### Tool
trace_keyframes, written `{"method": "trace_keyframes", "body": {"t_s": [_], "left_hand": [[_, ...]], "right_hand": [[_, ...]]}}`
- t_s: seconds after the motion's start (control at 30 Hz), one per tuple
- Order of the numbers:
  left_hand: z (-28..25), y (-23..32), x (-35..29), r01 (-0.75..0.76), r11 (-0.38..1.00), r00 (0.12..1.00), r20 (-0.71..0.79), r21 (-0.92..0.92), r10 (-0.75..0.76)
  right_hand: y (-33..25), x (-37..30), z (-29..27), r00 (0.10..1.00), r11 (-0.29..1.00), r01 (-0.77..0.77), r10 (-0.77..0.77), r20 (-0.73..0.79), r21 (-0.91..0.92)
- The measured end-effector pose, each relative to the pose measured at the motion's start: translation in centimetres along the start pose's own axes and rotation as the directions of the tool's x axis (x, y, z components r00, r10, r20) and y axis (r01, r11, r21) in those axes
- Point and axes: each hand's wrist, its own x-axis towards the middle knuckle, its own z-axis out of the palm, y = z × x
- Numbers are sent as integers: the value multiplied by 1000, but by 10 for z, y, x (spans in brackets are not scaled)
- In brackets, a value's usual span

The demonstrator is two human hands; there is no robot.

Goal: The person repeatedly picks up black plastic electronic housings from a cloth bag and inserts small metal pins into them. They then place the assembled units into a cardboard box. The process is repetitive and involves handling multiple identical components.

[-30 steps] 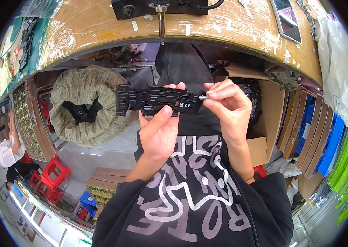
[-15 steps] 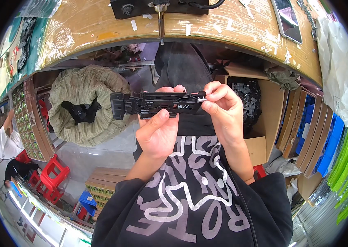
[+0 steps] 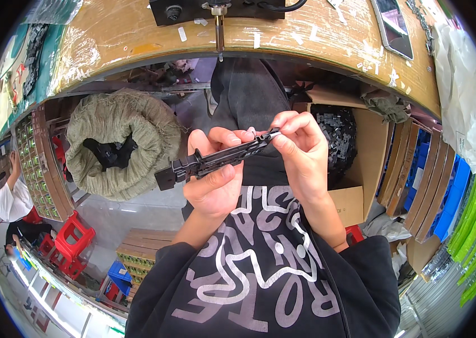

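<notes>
A long black plastic toy gun (image 3: 207,161) hangs tilted over my lap, its wider end low at the left. Around its middle my left hand (image 3: 214,183) is closed, thumb on the near side and fingers behind. My right hand (image 3: 304,147) pinches the raised right end between thumb and fingers. A small light-coloured bit shows at that pinch, too small to make out. The underside of the black piece is mostly turned away.
A wooden workbench (image 3: 131,42) with a black fixture (image 3: 193,11) and downward metal tip lies ahead. A fabric-lined sack (image 3: 119,143) stands left, a cardboard box (image 3: 373,163) of small dark parts right. A phone (image 3: 393,28) lies on the bench. Another person (image 3: 10,194) is far left.
The black toy gun has rolled onto its edge and tilted, its left end lower and its right end higher. My left fingers have shifted around it; the right hand keeps its pinch.
</notes>
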Motion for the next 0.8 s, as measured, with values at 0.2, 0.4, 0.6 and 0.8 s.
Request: {"method": "trace_keyframes", "body": {"t_s": [0.2, 0.4, 0.6, 0.8], "left_hand": [[0, 8, 5, 20, 993, 1000, -7, 115, -19], [-21, 14, 16, 480, 811, 877, -173, 334, -448], [-29, 14, 13, 816, 522, 577, 298, -247, -760], [-38, 17, 11, 785, 543, 595, 116, -299, -796]], "right_hand": [[-7, 0, -5, 992, 985, 35, -13, 128, -169], [-14, 9, -14, 959, 967, 204, -166, 231, -152], [-6, 12, -11, 939, 972, 128, -55, 338, -195], [-1, 19, -13, 929, 983, 5, 63, 364, -183]]}}
